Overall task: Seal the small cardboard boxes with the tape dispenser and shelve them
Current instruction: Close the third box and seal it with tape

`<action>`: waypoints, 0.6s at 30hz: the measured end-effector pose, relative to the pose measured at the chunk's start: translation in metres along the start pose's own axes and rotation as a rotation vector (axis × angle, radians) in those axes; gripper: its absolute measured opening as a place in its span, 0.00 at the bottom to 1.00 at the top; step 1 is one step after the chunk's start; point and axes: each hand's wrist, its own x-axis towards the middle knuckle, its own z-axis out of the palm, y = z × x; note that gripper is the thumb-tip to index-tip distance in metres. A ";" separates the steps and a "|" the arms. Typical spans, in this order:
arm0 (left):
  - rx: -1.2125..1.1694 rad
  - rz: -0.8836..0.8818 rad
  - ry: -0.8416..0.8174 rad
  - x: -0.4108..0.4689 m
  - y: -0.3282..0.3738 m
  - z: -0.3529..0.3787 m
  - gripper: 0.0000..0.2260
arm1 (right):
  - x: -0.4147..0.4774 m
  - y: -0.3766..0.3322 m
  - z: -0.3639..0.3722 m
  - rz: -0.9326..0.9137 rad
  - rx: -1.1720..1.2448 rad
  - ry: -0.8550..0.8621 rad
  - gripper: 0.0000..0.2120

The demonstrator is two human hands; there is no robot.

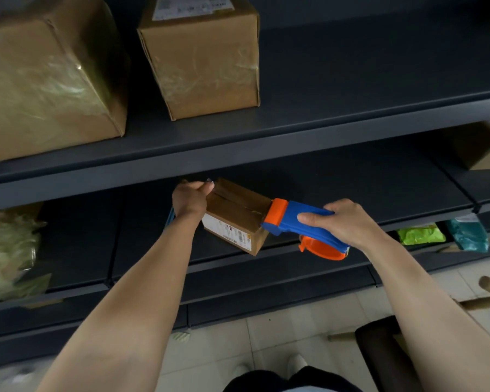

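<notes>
A small cardboard box (pixel 232 216) with a white label on its side sits on the dark middle shelf (pixel 351 188), its top flaps closed. My left hand (pixel 191 198) grips the box's left end. My right hand (pixel 343 222) holds a blue and orange tape dispenser (pixel 300 222), whose orange front end touches the right end of the box top.
Two larger taped cardboard boxes (pixel 51 75) (pixel 207 58) stand on the upper shelf. Another box (pixel 481 148) sits at the far right. Green and teal packets (pixel 420 234) and a pale plastic bag (pixel 9 250) lie on lower shelves. A dark stool (pixel 379 352) stands on the tiled floor.
</notes>
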 end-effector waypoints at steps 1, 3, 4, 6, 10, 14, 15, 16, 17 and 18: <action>-0.021 0.003 0.001 0.000 -0.002 0.002 0.10 | 0.001 0.001 0.001 0.009 0.004 -0.006 0.23; -0.064 -0.005 0.001 0.001 -0.003 0.002 0.11 | 0.004 0.004 0.003 0.021 0.017 -0.019 0.24; -0.082 -0.022 0.002 0.003 -0.003 0.001 0.13 | 0.005 0.004 0.003 0.025 0.024 -0.024 0.24; -0.115 -0.081 -0.013 0.010 -0.001 -0.001 0.16 | 0.007 0.005 0.004 0.031 0.036 -0.038 0.24; -0.301 -0.334 -0.075 0.018 0.001 -0.004 0.16 | 0.009 0.007 0.006 0.042 0.043 -0.052 0.24; -0.133 -0.231 0.155 0.018 -0.008 -0.004 0.12 | 0.011 0.006 0.004 0.040 0.033 -0.047 0.24; 0.056 -0.043 0.227 0.013 -0.008 -0.002 0.10 | 0.012 0.006 0.004 0.035 0.033 -0.046 0.24; 0.236 0.168 0.266 0.004 -0.005 0.001 0.08 | 0.013 0.006 0.005 0.029 0.033 -0.048 0.24; 0.373 0.363 0.246 -0.008 0.000 0.007 0.08 | 0.014 0.005 0.005 0.024 0.028 -0.051 0.23; 0.467 0.491 0.154 -0.019 0.004 0.015 0.09 | 0.014 0.005 0.006 0.022 0.022 -0.056 0.23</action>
